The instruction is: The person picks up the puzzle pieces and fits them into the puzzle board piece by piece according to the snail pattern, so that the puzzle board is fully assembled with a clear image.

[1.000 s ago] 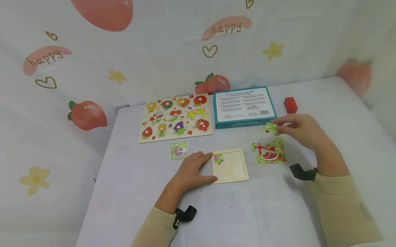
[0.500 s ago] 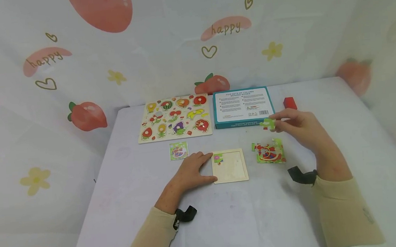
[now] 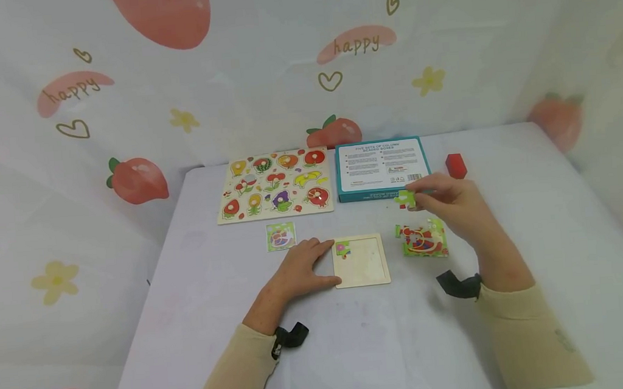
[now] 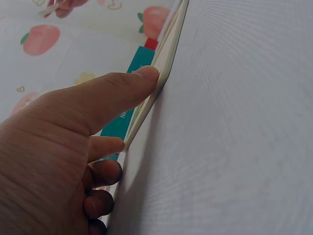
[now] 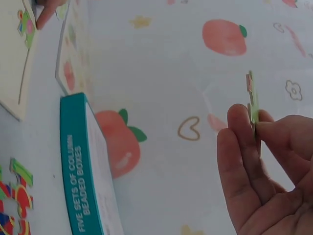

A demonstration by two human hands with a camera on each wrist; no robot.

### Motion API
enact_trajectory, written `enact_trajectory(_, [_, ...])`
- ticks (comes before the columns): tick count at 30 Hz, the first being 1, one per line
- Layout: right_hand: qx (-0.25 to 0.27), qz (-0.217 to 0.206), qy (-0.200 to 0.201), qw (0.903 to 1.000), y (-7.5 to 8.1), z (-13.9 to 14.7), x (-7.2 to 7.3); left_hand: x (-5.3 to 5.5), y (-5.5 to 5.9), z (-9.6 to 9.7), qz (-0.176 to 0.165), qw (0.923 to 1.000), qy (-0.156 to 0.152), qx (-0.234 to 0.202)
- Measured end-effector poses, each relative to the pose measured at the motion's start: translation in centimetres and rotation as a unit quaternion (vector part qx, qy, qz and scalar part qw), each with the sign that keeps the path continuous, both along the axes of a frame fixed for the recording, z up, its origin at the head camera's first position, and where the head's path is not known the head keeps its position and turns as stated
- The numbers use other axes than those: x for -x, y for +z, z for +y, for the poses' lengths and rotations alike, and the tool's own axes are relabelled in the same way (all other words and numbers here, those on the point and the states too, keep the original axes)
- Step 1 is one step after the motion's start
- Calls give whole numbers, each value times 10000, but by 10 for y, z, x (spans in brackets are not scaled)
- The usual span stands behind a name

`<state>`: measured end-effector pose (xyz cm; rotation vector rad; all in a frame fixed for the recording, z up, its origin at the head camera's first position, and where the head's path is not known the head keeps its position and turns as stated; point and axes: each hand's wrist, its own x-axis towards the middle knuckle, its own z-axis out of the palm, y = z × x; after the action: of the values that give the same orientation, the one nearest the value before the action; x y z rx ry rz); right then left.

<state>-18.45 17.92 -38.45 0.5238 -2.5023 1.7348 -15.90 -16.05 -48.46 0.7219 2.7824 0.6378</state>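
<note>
My left hand (image 3: pixel 306 268) spreads its thumb and index finger along the left edge of a shallow wooden puzzle tray (image 3: pixel 369 267), touching it near the two left corners. One green puzzle piece with a pink flower (image 3: pixel 342 248) lies in the tray's upper left corner. My right hand (image 3: pixel 452 205) pinches another green jigsaw piece (image 3: pixel 406 199) between thumb and fingers, raised above the table; in the right wrist view this piece (image 5: pixel 253 100) appears edge-on. Below that hand, several colourful jigsaw pieces (image 3: pixel 425 240) lie together on the table, right of the tray.
A small picture card (image 3: pixel 281 238) lies left of the tray. Behind it stand a fruit knob puzzle board (image 3: pixel 258 189) and a teal-edged box (image 3: pixel 383 167). A red block (image 3: pixel 456 166) is at the back right. A printed cloth (image 3: pixel 258 76) hangs behind the white table.
My right hand has moved left with the pinched jigsaw piece, away from above the loose pieces and towards the tray. My left hand stays at the tray's edge.
</note>
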Motion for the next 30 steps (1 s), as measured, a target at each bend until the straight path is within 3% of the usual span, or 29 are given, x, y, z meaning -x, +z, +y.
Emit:
enact_trajectory(13, [-190, -1249, 74, 9920, -3, -24, 1, 2, -3, -1, 16, 10000, -29, -3])
enact_trajectory(19, [-264, -1439, 92, 9892, -6, -28, 1, 2, -2, 0, -8, 10000, -16, -1])
enact_trajectory(30, [-165, -1514, 591, 9866, -23, -48, 3, 2, -1, 0, -93, 9999, 32, 47])
